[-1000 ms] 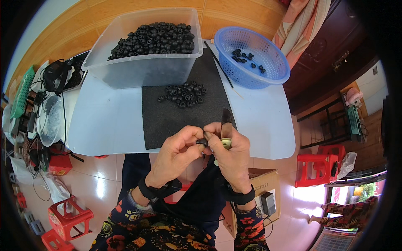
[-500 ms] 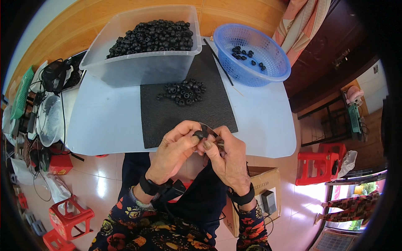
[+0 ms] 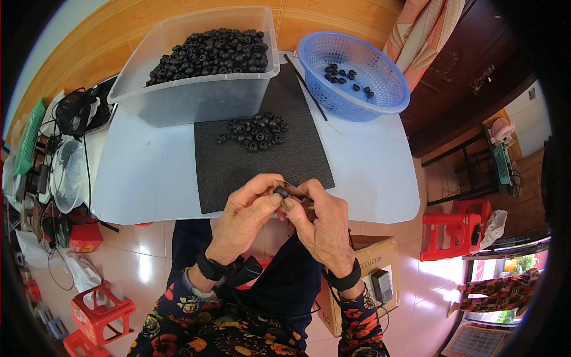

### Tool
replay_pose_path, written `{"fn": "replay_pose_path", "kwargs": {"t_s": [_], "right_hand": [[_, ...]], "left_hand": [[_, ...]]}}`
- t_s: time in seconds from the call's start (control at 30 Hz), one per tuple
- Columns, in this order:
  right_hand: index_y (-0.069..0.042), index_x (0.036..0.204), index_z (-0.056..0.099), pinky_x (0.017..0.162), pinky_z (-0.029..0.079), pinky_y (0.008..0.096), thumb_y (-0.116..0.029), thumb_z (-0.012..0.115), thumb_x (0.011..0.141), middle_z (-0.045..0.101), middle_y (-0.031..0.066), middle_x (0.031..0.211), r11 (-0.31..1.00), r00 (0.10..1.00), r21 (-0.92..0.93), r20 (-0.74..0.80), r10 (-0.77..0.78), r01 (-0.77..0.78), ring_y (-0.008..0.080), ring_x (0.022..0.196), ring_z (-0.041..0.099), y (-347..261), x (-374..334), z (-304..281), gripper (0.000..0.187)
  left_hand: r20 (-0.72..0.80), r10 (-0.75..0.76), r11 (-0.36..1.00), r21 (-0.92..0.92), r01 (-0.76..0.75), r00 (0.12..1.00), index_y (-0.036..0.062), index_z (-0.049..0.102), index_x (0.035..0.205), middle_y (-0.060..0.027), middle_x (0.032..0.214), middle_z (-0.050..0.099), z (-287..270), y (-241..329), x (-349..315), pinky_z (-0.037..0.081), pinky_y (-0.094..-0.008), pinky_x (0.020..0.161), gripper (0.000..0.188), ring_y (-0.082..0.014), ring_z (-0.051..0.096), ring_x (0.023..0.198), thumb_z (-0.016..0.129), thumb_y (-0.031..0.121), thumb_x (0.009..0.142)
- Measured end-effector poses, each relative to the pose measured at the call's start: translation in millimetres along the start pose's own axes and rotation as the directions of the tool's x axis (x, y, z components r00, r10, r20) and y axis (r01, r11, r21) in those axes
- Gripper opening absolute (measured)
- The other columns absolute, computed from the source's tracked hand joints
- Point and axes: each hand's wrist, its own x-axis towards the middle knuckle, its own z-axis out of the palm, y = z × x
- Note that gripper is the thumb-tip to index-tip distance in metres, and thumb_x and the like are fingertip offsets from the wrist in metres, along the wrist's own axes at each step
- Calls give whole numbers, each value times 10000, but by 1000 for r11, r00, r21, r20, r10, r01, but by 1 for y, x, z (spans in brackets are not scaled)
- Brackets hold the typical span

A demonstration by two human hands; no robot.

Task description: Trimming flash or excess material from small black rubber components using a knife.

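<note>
In my left hand point(image 3: 247, 217), a small round black part point(image 3: 281, 192) is pinched between thumb and fingertips, above the table's near edge. My right hand point(image 3: 321, 223) is closed around a thin, blade-like tool point(image 3: 291, 186), mostly hidden by the fingers, its edge against the part. Both thumbs nearly meet there. Beyond my hands, a loose pile of similar black parts point(image 3: 256, 132) lies on a black textured mat point(image 3: 232, 172). Many more fill a clear plastic bin point(image 3: 196, 101) at the back left. A blue perforated basket point(image 3: 351, 107) at the back right holds several.
A dark rod point(image 3: 306, 88) lies between the mat and the basket on the pale table point(image 3: 143, 172). Below on the right stands a cardboard box point(image 3: 372, 256). Red stools point(image 3: 449, 235) are on the floor to both sides. Cables and clutter crowd the left.
The black part has turned slightly between my fingers, and less of the blade-like tool shows. The view has shifted a little; both hands keep their grip.
</note>
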Motion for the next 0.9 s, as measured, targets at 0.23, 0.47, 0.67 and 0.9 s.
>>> {"fn": "replay_pose_path", "kwargs": {"t_s": [0.23, 0.47, 0.67, 0.9], "right_hand": [[-24, 808, 525, 482, 447, 290, -271, 626, 886, 587, 85, 622, 998, 998, 19, 27, 58, -58, 181, 536, 586, -3, 0, -1, 278], [-39, 788, 515, 473, 437, 300, -287, 628, 877, 569, 78, 621, 996, 999, -85, -3, -37, 36, 202, 517, 569, 2, -1, 0, 287], [-39, 774, 516, 459, 429, 306, -279, 628, 874, 576, 74, 623, 992, 998, -106, -9, -68, 67, 203, 510, 570, 3, 0, 0, 284], [-39, 752, 521, 464, 431, 315, -312, 643, 859, 594, 85, 633, 991, 995, -105, 59, -79, 85, 223, 512, 576, 9, 2, -3, 317]], "left_hand": [[-16, -6, 998, 67, 7, 1000, -27, 504, 1142, -50, 1008, 553, 3, 5, -1, 440, -297, 850, 240, -115, 531, 960, 487, 65, 922], [-13, 5, 987, 162, -3, 1000, -31, 512, 1132, -44, 989, 554, 1, 7, -1, 435, -272, 832, 236, -92, 518, 921, 492, 52, 912], [-53, 15, 973, 233, -3, 998, -32, 539, 1084, -23, 932, 562, 4, 9, -2, 436, -250, 796, 207, -74, 512, 869, 520, 71, 905], [-49, 7, 969, 246, 5, 999, -33, 552, 1050, -13, 906, 551, 5, 11, -1, 440, -223, 749, 176, -58, 509, 840, 524, 53, 899]]}}
